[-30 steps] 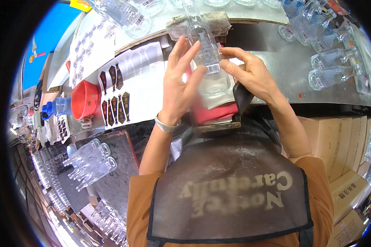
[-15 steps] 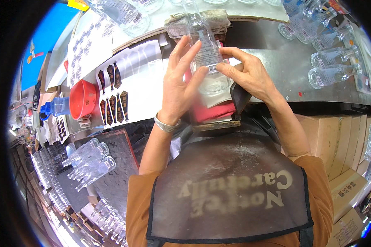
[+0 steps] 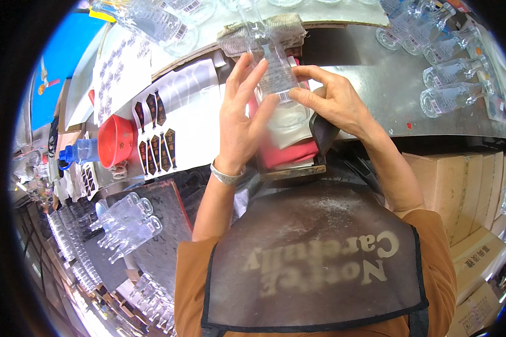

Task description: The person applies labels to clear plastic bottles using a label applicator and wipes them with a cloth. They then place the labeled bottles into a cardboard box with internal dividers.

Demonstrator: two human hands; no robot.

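A clear glass bottle (image 3: 276, 76) with dark printed text lies in front of me, its neck pointing away and resting on a folded grey cloth (image 3: 289, 29). My left hand (image 3: 239, 115) is at its left side, fingers spread along the glass and thumb near the lower print. From the right, my right hand (image 3: 337, 101) pinches the bottle's side with thumb and forefinger close to the print. Beneath the base are white material and a red cloth (image 3: 287, 154) on a small wooden-edged support. Any small thing under my fingertips cannot be made out.
Left of the bottle lies a sheet with dark tie-shaped labels (image 3: 162, 149), beside a red bowl (image 3: 116, 140). Clear bottles (image 3: 452, 73) lie on the metal table at right; more bottles (image 3: 132, 224) lie on a dark board at lower left. Cardboard boxes (image 3: 450, 185) stand at right.
The view has shifted slightly, so the bottle and hands sit a little further left in the picture. Both hands stay at the bottle in nearly the same pose.
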